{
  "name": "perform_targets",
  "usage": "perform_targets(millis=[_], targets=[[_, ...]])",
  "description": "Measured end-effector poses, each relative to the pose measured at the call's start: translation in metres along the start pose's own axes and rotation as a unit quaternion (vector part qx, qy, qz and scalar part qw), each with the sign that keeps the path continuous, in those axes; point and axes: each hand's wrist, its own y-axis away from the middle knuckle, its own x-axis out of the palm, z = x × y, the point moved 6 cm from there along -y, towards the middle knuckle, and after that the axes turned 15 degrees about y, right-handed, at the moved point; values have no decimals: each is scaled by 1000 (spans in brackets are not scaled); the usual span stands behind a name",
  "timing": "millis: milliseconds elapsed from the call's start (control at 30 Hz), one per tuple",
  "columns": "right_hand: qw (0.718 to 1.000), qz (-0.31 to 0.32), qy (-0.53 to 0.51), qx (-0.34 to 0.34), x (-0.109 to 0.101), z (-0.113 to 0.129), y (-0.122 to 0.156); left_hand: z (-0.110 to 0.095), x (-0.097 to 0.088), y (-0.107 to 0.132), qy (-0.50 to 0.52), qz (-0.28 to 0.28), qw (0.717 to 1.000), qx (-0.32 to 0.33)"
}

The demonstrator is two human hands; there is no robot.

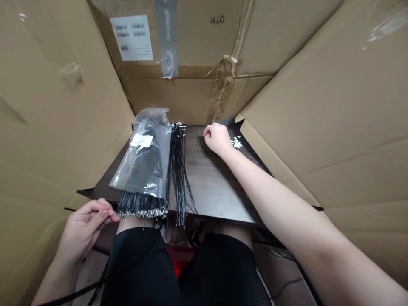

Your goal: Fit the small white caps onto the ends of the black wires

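Observation:
My left hand [89, 229] is pinched closed beside the near end of a bundle of thin black wires [138, 202] tipped with silvery metal terminals. What lies between its fingertips is too small to make out. The bundle sticks out of a clear plastic bag [149, 170] with a white label. Farther off, my right hand [217, 138] is curled shut over the dark table, and its fingertips are hidden from view. Several small white pieces [236, 143] lie just right of that hand. Between the bag and my right hand is a loose row of black wires [179, 178] with small white ends at the far side.
Cardboard walls [197, 97] enclose the dark tabletop [210, 182] at the back and on both sides. The wires overhang the table's near edge, above my legs [219, 267]. A black cable [86, 290] runs past my left forearm.

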Motion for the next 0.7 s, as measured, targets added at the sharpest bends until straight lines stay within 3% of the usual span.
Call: perform_targets(millis=[267, 567, 700], targets=[[1000, 5, 8, 1, 0, 0, 0, -8, 2, 8, 10, 18, 1000, 13], [1000, 16, 9, 4, 1, 0, 1, -14, -1, 18, -64, 56, 995, 43], [1000, 5, 2, 8, 2, -1, 1, -3, 1, 20, -80, 58, 995, -22]])
